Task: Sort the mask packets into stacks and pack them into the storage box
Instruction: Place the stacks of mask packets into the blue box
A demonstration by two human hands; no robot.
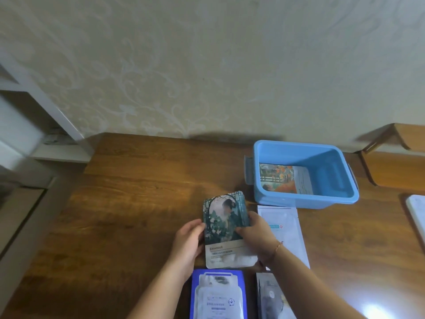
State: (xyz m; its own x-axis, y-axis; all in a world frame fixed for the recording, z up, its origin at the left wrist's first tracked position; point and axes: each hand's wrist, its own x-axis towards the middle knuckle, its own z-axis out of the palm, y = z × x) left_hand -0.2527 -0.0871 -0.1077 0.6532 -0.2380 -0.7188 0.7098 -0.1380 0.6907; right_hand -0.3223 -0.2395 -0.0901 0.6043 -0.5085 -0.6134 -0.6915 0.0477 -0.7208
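You hold the green mask packet (224, 229) between both hands at about six o'clock on the wooden table (138, 192): your left hand (189, 241) is cupped against its left edge, fingers curled round it, and your right hand (255, 234) clamps the right edge with the thumb over the printed face. It may be a thin stack rather than a single packet; the edges do not show clearly enough to say.

The likely trouble is slippage. The packets look glossy, so if you ease one side before the other, the packet could slide out and skew across the white packet (285, 231) lying flat at three o'clock of your hands, partly under your right wrist. Lifting towards the box, you could also catch its near rim.

The blue storage box (305, 202) sits at about one o'clock, open, with an orange-printed packet (279, 177) lying flat on its left floor; the right half is bare. A blue-bordered packet (217, 295) and a grey packet (271, 298) wait at six o'clock
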